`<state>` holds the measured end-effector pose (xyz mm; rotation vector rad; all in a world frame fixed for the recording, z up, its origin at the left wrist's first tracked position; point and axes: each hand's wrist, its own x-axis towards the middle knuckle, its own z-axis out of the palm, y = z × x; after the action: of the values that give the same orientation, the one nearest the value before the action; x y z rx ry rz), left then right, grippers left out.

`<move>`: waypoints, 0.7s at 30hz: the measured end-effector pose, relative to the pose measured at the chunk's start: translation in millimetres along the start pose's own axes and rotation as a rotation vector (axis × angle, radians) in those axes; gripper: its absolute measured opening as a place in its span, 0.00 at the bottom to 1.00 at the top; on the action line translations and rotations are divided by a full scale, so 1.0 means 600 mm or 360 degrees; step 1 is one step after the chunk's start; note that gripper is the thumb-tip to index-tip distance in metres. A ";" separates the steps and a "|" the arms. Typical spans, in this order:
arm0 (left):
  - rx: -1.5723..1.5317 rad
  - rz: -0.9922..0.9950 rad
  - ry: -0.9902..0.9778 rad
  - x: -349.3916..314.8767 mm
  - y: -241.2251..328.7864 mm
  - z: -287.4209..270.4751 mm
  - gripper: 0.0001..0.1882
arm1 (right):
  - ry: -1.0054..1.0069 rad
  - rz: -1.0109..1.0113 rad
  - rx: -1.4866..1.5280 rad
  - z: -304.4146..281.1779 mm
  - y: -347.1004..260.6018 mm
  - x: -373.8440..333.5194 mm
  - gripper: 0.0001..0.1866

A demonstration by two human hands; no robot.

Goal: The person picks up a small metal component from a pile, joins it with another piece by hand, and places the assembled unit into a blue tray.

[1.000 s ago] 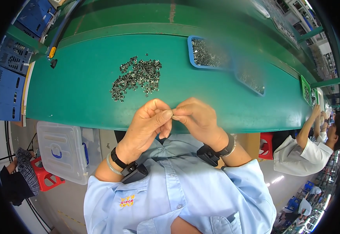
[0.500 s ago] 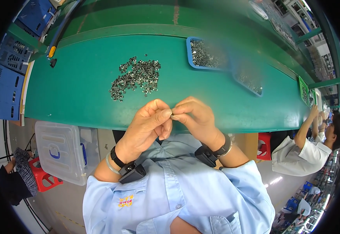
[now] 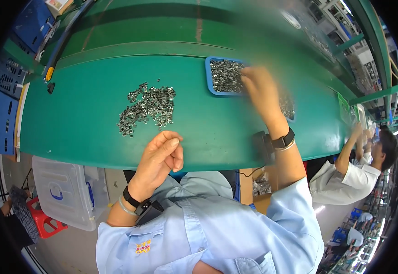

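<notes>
My left hand (image 3: 159,157) is held near the front edge of the green table, with thumb and forefinger pinched together. Whatever lies between those fingertips is hidden or too small to name. My right hand (image 3: 264,93) reaches out at the right side of a blue tray (image 3: 209,77) filled with small shiny metal pieces (image 3: 227,75). Motion smears its fingers, so their grip cannot be read. Left of the tray, a loose pile of small metal parts (image 3: 149,107) lies on the table, beyond my left hand.
A second tray of metal pieces (image 3: 287,108) is partly covered by my right arm. Clear lidded bins (image 3: 62,192) and a red stool (image 3: 48,221) stand at left below the table. On the right a co-worker in a white shirt (image 3: 345,182) sits at the same bench (image 3: 199,150).
My hands have come apart. The right one has moved away and forward to the blue tray, while the left stays pinched near the table edge. The view has shifted slightly.
</notes>
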<state>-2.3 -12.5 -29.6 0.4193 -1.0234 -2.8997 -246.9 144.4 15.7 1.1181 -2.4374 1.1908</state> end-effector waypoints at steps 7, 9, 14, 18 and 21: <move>-0.0200 -0.0054 -0.0216 0.006 -0.002 -0.018 0.07 | -0.0617 -0.0484 0.0085 0.114 -0.060 0.009 0.10; -0.0216 -0.0061 -0.0228 0.006 -0.003 -0.020 0.07 | -0.0706 -0.0528 -0.0031 0.147 -0.080 0.006 0.11; -0.0265 -0.0090 -0.0301 0.002 -0.002 -0.027 0.07 | -0.0850 -0.0518 -0.0184 0.142 -0.089 0.005 0.10; -0.0281 -0.0094 -0.0321 0.000 -0.001 -0.030 0.08 | -0.0844 -0.0346 0.0115 0.107 -0.075 -0.014 0.10; -0.0287 -0.0100 -0.0329 0.003 -0.003 -0.031 0.08 | -0.0779 -0.0234 0.0071 0.086 -0.063 -0.025 0.09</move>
<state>1.1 -22.7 -44.8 0.1480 -0.7709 -3.1082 -203.0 99.5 -2.9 1.7432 -2.6072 1.0244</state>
